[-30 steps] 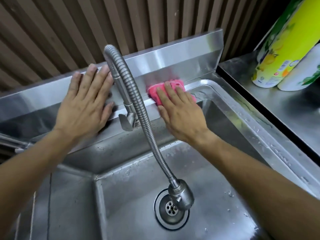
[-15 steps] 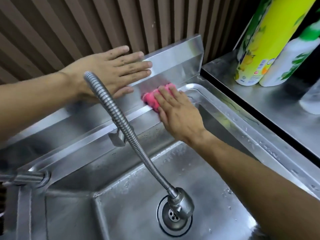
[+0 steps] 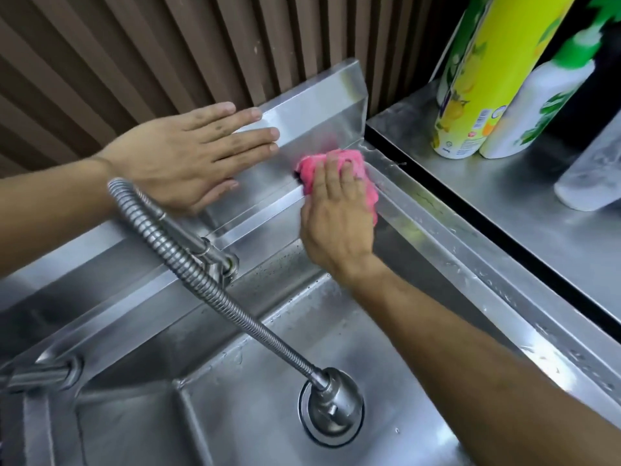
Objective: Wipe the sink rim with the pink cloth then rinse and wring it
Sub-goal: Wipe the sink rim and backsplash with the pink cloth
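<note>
The pink cloth (image 3: pixel 364 178) lies bunched on the back right corner of the steel sink rim (image 3: pixel 447 230). My right hand (image 3: pixel 336 216) presses down on the cloth, fingers spread over it, so most of the cloth is hidden under the hand. My left hand (image 3: pixel 198 156) rests flat, fingers together and extended, against the steel backsplash (image 3: pixel 322 105) just left of the cloth. It holds nothing.
A flexible metal faucet hose (image 3: pixel 215 284) arcs from the back rim down to a spray head (image 3: pixel 336 398) above the drain. A yellow-green bottle (image 3: pixel 487 79), a white bottle (image 3: pixel 537 105) and a clear container (image 3: pixel 591 176) stand on the steel counter (image 3: pixel 504 213) at right.
My right hand has slid the pink cloth rightward along the back rim into the corner. My left hand moved right along the backsplash, now pointing sideways. The view has shifted right.
</note>
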Available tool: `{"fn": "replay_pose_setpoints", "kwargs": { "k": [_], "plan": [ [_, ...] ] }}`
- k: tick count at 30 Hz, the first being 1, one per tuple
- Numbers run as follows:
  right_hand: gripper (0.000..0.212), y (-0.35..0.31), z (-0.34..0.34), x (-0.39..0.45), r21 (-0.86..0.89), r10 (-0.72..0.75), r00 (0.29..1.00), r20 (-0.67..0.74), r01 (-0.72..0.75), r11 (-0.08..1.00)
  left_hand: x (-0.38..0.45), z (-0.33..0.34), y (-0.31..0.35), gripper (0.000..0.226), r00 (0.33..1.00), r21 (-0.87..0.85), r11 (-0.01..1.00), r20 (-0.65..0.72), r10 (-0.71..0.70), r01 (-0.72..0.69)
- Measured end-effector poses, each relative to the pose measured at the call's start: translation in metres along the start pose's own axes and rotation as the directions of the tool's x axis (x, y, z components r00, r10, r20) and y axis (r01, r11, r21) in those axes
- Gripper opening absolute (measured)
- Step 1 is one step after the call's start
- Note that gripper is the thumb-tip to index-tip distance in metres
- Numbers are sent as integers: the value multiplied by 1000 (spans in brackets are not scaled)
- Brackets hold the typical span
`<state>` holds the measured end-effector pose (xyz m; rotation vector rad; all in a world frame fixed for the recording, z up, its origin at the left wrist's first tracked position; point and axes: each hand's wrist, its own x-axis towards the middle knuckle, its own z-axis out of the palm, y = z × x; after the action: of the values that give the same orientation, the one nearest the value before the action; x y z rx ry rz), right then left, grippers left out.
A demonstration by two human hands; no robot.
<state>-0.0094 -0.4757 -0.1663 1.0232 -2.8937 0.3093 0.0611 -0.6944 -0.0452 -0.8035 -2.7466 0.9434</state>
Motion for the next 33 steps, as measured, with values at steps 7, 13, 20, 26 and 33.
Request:
{"fn": "replay_pose_setpoints", "kwargs": {
  "k": [7,13,20,26,33],
  "plan": [
    [58,-13,9,-14,42,-278,956,-98,283,958,5,-2,-6,67,999,1,999,1,52,-52],
    [60,-9,7,3,-4,-2,1000,-19,2,1000,43,1,-19,69,992,78,989,-9,126,-125],
    [69,-22,2,17,50,224,974,-31,-222,974,80,5,-26,72,989,84,986,29,143,-145],
    [64,-12,11,10,76,86,991,-100,-79,994,80,8,-23,75,989,144,980,65,130,-138],
    [71,-8,4,35,-8,242,970,36,-242,970,80,8,-23,76,982,151,977,140,128,-149]
  ]
}}
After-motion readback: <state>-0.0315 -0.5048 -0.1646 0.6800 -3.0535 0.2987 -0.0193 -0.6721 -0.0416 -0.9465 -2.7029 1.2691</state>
